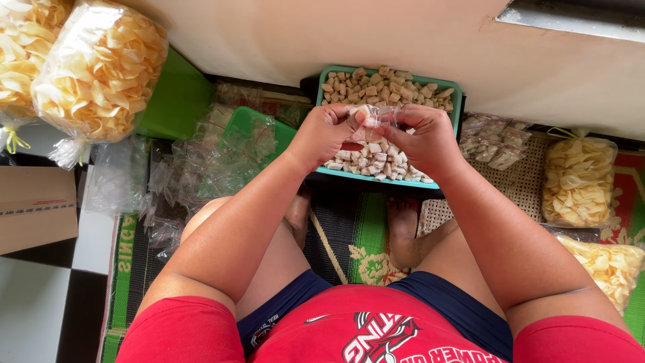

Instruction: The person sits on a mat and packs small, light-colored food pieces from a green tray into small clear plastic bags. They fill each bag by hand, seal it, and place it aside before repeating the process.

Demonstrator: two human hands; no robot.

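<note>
Both of my hands are raised over a teal tray (456,93) full of small beige and white snack pieces. My left hand (327,132) and my right hand (425,138) pinch the same small clear plastic bag (375,122) between them, with a few pieces inside it. The bag hangs just above the tray's contents. My forearms reach forward from my lap, and my bare feet rest on a patterned mat below the tray.
A pile of empty clear bags (201,161) lies left of the tray over a green tray (252,128). Large bags of yellow chips hang at top left (101,70) and stand at right (578,181). Small filled packets (494,141) sit beside the tray. A cardboard box (37,208) is at far left.
</note>
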